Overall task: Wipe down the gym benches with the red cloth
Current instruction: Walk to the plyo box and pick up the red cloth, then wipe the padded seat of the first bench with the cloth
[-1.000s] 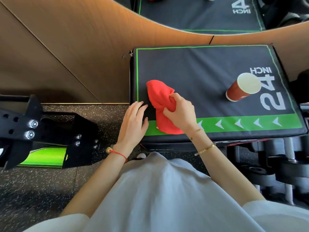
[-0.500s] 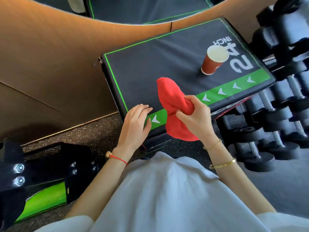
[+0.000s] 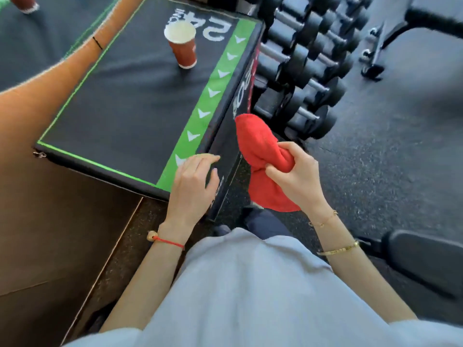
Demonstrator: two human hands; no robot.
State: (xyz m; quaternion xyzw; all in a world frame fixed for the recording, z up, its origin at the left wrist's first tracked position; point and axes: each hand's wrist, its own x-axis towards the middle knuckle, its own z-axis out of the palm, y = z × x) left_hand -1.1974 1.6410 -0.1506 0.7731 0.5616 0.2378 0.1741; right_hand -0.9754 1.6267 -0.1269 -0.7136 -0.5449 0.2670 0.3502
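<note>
My right hand [image 3: 294, 174] grips the bunched red cloth [image 3: 258, 144] in the air, just off the near right side of the black padded box [image 3: 130, 101] with green trim and a "24 INCH" mark. The cloth hangs clear of the box top, over the floor. My left hand [image 3: 193, 181] rests with loosely bent fingers on the box's near corner, on the green arrow strip. A black padded bench [image 3: 423, 249] shows partly at the lower right, and another bench [image 3: 436, 18] stands at the top right.
A red paper cup [image 3: 181, 46] stands upright on the box top. A rack of black dumbbells [image 3: 305, 66] sits right beside the box. A wood-panelled wall with a mirror runs along the left. Dark speckled rubber floor [image 3: 388, 146] lies to the right.
My right hand has lifted the red cloth off the box top and carried it past the front edge. The view has swung right, toward the dumbbells. My left hand stays on the box corner.
</note>
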